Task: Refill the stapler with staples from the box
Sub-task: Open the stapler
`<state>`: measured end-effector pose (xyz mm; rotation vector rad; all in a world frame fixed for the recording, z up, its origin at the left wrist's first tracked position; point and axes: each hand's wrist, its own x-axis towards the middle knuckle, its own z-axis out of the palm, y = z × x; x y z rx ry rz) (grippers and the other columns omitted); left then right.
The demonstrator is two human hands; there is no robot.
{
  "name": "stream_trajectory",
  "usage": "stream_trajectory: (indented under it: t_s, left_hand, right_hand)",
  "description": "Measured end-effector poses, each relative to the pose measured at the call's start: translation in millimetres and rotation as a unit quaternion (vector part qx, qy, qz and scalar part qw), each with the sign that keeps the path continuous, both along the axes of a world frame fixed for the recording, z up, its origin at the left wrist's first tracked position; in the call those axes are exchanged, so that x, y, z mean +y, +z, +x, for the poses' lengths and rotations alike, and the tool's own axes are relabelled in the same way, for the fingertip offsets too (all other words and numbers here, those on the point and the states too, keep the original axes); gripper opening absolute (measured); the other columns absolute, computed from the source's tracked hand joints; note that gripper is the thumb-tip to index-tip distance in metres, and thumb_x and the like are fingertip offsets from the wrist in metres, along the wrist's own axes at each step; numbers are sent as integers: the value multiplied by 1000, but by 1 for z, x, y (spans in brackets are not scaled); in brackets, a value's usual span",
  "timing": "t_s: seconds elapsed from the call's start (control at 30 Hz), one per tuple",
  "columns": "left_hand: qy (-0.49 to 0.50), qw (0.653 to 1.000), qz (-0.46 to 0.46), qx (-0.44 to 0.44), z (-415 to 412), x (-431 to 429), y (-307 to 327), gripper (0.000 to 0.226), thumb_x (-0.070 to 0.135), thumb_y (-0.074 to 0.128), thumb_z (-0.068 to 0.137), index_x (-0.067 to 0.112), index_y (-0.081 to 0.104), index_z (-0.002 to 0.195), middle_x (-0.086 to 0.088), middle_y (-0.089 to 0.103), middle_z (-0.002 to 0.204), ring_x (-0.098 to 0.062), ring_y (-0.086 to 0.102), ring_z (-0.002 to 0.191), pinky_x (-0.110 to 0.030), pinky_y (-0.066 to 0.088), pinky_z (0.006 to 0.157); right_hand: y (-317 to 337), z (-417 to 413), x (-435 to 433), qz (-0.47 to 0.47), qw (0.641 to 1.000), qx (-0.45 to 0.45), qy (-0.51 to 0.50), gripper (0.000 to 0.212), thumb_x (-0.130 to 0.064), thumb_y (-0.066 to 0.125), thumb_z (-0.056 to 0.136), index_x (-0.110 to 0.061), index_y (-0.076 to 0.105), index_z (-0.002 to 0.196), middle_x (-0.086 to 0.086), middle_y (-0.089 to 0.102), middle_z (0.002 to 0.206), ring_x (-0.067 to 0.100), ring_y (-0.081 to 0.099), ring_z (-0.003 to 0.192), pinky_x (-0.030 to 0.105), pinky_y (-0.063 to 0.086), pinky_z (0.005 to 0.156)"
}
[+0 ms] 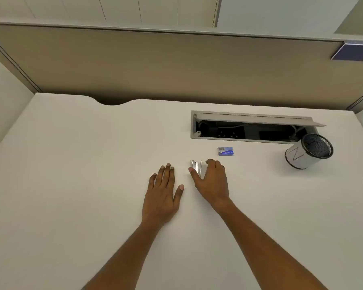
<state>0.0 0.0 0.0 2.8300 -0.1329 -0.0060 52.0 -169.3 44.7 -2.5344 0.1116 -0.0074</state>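
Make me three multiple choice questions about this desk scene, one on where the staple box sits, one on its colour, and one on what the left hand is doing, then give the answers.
1. Where is the staple box?
A. Inside the pen cup
B. On the desk, between the stapler and the cable tray
C. Under the left hand

2. What colour is the staple box?
A. Blue
B. Red
C. Green

3. What is the left hand doing?
A. Gripping the stapler
B. Lifting the box
C. Lying flat and empty on the desk

Answers:
1 B: it lies on the desk, beyond the stapler and in front of the open cable tray.
2 A: its faces show blue.
3 C: its palm is down with fingers spread, while the right hand closes around the stapler.
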Motion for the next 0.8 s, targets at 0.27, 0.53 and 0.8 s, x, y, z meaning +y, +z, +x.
stream_trajectory:
  t_s: [0.27,0.53,0.8]
  left_hand:
    - [8,1000,1,-7,4,4,-5,71,53,25,107,13,19,164,-4,19,172,-20,15,159,-44,14,129]
    - [13,1000,-10,3,5,3,-5,70,53,25,107,14,18,164,-3,20,172,-18,13,159,-41,10,129]
    - [5,1000,-3,-2,4,3,-3,71,53,22,107,11,22,163,-5,23,171,-21,17,159,-44,17,129]
  right_hand:
    - [0,16,21,-53,996,-1,-66,53,-55,61,92,-6,59,111,10,60,108,24,55,97,26,42,73]
    - [-1,4,17,-36,998,-17,-42,31,-33,57,100,-5,59,111,12,58,105,25,55,93,27,42,73]
    - [-4,-27,-6,59,997,-45,-13,21,-27,63,98,-11,62,112,0,55,98,17,55,84,25,44,73]
